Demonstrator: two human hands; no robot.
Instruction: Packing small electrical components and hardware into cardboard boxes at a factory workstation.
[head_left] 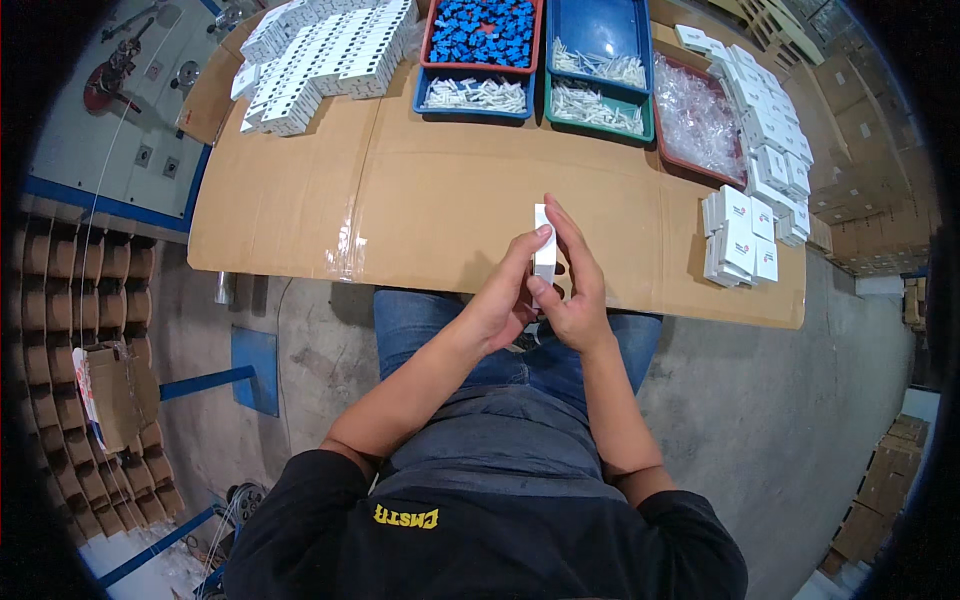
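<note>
Between my two hands, over the table's near edge, a small white box (544, 258) stands on end with a narrow side toward me. My left hand (507, 295) grips it from the left, thumb near its upper part. From the right, my right hand (580, 295) closes on it, with the thumb lower down and the fingers behind. The lower part of the box is mostly hidden by my hands. Ahead lies the cardboard-covered tabletop (450, 200).
White boxes (330, 60) stand in rows at the far left; more white boxes (740, 240) are stacked at the right. Along the back are trays of blue parts (483, 32), white plugs (475, 95) and clear plastic bags (695, 115). A blue metal stand (255, 370) is at lower left.
</note>
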